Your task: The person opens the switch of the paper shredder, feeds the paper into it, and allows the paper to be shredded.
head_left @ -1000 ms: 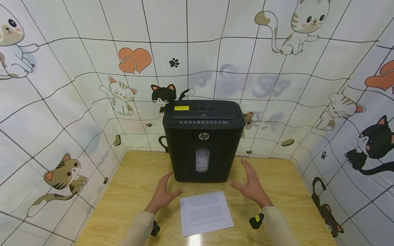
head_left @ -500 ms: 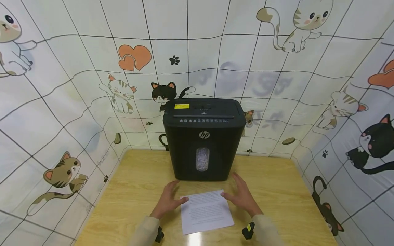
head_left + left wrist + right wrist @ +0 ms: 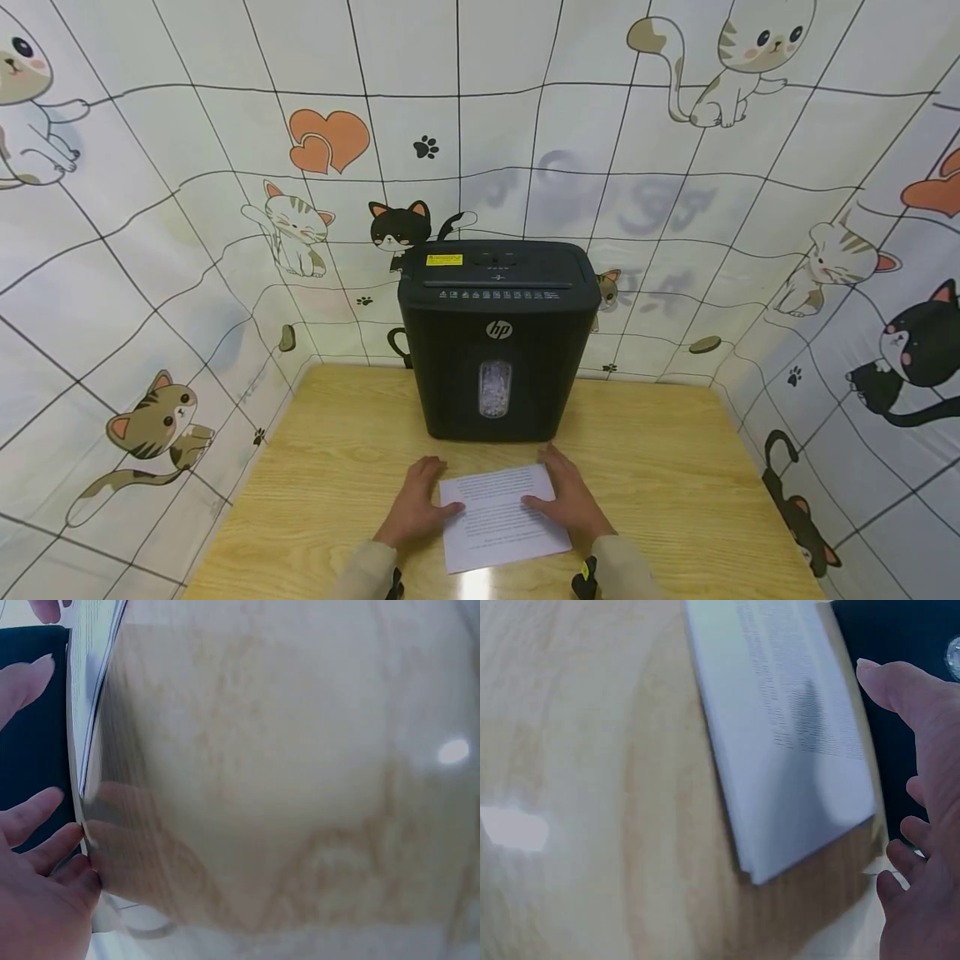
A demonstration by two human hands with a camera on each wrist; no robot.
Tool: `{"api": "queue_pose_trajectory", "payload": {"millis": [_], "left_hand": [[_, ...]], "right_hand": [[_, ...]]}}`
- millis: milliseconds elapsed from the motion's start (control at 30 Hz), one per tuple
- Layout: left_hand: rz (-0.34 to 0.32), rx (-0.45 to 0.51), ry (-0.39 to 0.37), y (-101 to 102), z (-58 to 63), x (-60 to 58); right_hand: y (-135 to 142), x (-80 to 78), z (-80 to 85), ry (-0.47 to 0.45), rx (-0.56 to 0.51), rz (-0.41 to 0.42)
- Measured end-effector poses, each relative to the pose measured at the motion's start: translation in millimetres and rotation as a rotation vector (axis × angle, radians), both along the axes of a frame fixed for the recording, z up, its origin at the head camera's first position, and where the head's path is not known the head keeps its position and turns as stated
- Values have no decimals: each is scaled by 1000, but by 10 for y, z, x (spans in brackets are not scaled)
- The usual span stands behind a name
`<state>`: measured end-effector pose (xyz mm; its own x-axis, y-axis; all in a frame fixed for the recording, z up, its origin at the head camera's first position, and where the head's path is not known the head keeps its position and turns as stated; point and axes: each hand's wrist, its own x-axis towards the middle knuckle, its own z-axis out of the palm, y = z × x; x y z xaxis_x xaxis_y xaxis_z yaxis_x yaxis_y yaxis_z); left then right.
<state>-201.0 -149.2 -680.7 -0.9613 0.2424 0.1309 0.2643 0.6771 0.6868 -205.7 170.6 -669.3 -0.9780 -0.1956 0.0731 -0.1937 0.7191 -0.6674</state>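
A thin stack of printed paper [image 3: 501, 521] lies on the wooden table in front of the black HP paper shredder [image 3: 450, 367]. My left hand [image 3: 417, 506] is at the stack's left side, its thumb reaching over the sheets in the head view. On the opposite side, my right hand [image 3: 572, 506] has its thumb over the right part of the stack. Both hands have loosely bent, spread fingers. In the left wrist view, the lower fingertips of that hand [image 3: 45, 892] meet the tabletop. The right wrist view shows the stack's layered edge [image 3: 727, 780] and a raised thumb [image 3: 900, 690].
The shredder has a slot [image 3: 497, 285] along its top and a window [image 3: 495, 389] showing shredded bits. Behind and beside the wooden table [image 3: 300, 467] hang white sheets [image 3: 480, 67] with cat drawings. A black cord loop [image 3: 397, 340] shows left of the shredder.
Both hands have come down toward the person and inward, from beside the shredder's base to the two sides of the paper stack. Paper and shredder have stayed put.
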Motion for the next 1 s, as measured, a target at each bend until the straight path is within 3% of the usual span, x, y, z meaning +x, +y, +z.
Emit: {"api": "queue_pose_trajectory", "payload": {"millis": [200, 467, 1000], "left_hand": [[-12, -47, 6, 14, 25, 38], [5, -65, -27, 7, 26, 96], [77, -105, 62, 144, 27, 216]], "right_hand": [[-44, 30, -48, 10, -21, -27], [-110, 77, -153, 46, 58, -43], [-230, 235, -31, 87, 229, -58]]}}
